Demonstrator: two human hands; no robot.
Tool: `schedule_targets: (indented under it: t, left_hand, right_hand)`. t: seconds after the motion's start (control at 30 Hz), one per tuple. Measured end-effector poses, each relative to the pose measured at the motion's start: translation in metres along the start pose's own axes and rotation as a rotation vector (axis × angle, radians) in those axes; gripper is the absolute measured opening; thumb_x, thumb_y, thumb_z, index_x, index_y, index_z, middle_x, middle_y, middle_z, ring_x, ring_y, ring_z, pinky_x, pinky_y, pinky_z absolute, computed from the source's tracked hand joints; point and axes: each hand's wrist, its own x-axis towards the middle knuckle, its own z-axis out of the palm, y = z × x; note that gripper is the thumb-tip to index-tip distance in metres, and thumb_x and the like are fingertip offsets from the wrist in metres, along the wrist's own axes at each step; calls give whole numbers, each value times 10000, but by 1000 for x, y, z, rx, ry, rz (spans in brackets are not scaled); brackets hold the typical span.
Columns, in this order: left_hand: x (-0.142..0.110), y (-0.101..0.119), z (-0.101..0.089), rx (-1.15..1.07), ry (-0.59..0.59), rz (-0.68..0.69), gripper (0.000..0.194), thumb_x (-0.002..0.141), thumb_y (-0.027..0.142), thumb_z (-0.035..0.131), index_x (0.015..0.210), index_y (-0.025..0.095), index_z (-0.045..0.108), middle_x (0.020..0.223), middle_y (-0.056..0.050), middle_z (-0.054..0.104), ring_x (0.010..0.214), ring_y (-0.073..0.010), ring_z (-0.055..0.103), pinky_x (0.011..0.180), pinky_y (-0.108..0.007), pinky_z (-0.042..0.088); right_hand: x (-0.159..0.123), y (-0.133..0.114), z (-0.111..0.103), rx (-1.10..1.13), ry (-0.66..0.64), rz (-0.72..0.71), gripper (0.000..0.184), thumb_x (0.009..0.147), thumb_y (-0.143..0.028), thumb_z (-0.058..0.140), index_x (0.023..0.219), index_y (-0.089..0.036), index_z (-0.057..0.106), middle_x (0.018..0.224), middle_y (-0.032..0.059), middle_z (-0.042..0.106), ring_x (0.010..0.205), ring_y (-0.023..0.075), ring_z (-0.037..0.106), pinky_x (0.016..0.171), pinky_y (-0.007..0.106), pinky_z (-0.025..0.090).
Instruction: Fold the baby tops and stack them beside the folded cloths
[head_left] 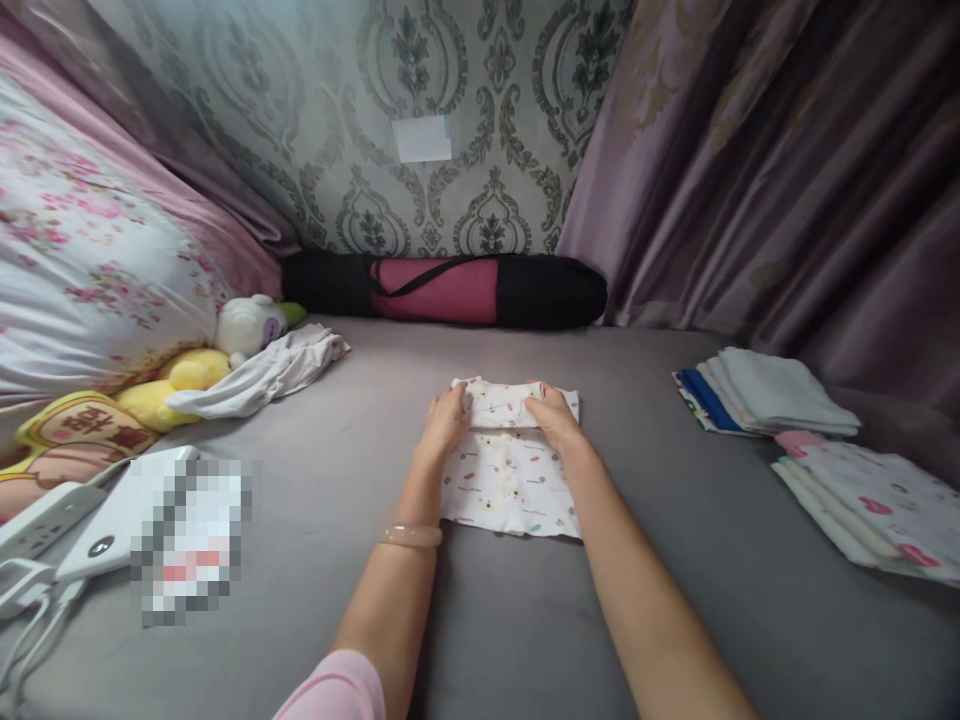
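A small white printed garment (pixel 502 490) lies on the grey sheet in front of me, its far part folded over toward me. My left hand (pixel 448 412) grips the left end of the folded part, fingers curled over the cloth. At the right end, my right hand (pixel 551 415) pinches the same fold, thumb on top. Small coloured figures and a row of marks run down the middle of the cloth. Some of my fingertips are hidden behind the fabric.
Folded cloths (pixel 780 390) and a second stack with pink prints (pixel 877 505) lie to the right. A long black and pink bag (pixel 442 290) rests against the wall. Leftward are a crumpled grey cloth (pixel 277 370), plush toys (pixel 251 322), a power strip (pixel 49 520) and cables.
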Motion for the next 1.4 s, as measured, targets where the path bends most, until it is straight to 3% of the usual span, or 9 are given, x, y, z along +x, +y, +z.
schedule_targets:
  t: [0.17, 0.43, 0.57, 0.67, 0.77, 0.87, 1.0, 1.17, 1.4]
  left_hand:
    - [0, -2, 8, 103, -63, -25, 595, 807, 57, 383, 1388, 187, 395, 1524, -139, 355, 1452, -283, 204, 1156, -532, 119]
    - [-1, -7, 7, 154, -88, -54, 607, 839, 61, 362, 1436, 167, 324, 1542, -147, 316, 1461, -291, 173, 1151, -578, 97]
    - [-1, 2, 5, 162, 24, 32, 480, 913, 132, 334, 1383, 201, 400, 1492, -134, 409, 1442, -289, 236, 1141, -603, 124]
    - [2, 14, 11, 170, 127, 191, 454, 923, 126, 313, 1355, 187, 439, 1431, -132, 484, 1415, -256, 309, 1152, -553, 169]
    - [7, 21, 21, 126, 93, 302, 465, 920, 121, 299, 1358, 174, 445, 1382, -131, 531, 1380, -237, 371, 1137, -499, 248]
    - [9, 20, 27, 125, 68, 250, 442, 970, 238, 279, 1374, 129, 423, 1411, -164, 498, 1367, -245, 387, 1131, -476, 270]
    - [8, 14, 28, 244, -4, 128, 527, 1001, 367, 222, 1396, 63, 393, 1488, -199, 391, 1406, -268, 321, 1153, -455, 235]
    - [5, 10, 28, 343, -13, 96, 522, 998, 350, 219, 1410, 87, 403, 1511, -176, 362, 1432, -280, 267, 1159, -481, 224]
    - [-1, 15, 27, 411, -7, 18, 564, 993, 362, 217, 1452, 63, 350, 1545, -164, 296, 1454, -270, 206, 1173, -469, 203]
  right_hand:
    - [10, 8, -9, -322, 97, -61, 486, 756, -173, 472, 1226, -124, 588, 1087, 86, 701, 996, 195, 643, 902, 303, 484]
    - [-7, 1, -23, -760, 182, -54, 405, 858, -161, 493, 1258, -131, 552, 1062, 134, 698, 1055, 246, 626, 904, 326, 457]
    - [-21, -10, -16, -933, 274, -163, 387, 903, -91, 352, 1233, -70, 554, 1187, 215, 623, 1129, 283, 579, 937, 380, 437]
    - [-25, -12, 3, -964, 119, -422, 452, 931, -111, 285, 1324, -77, 504, 1394, 185, 502, 1321, 256, 424, 1097, 402, 304]
    - [-27, -8, 25, -980, -142, -576, 537, 929, -173, 313, 1455, -75, 363, 1532, 129, 341, 1443, 234, 213, 1181, 423, 126]
    - [-30, -1, 39, -1011, -289, -527, 622, 926, -264, 346, 1505, -55, 256, 1573, 125, 240, 1464, 252, 131, 1187, 434, 88]
    - [-33, 3, 42, -1043, -334, -473, 615, 949, -305, 285, 1519, -80, 235, 1584, 96, 214, 1469, 244, 105, 1185, 420, 83]
    - [-33, 4, 39, -1044, -229, -368, 604, 968, -307, 194, 1506, -39, 248, 1591, 105, 175, 1470, 220, 102, 1185, 387, 63]
    - [-31, 10, 30, -1097, -78, -240, 619, 980, -351, 176, 1504, -28, 242, 1581, 129, 203, 1464, 235, 119, 1179, 427, 31]
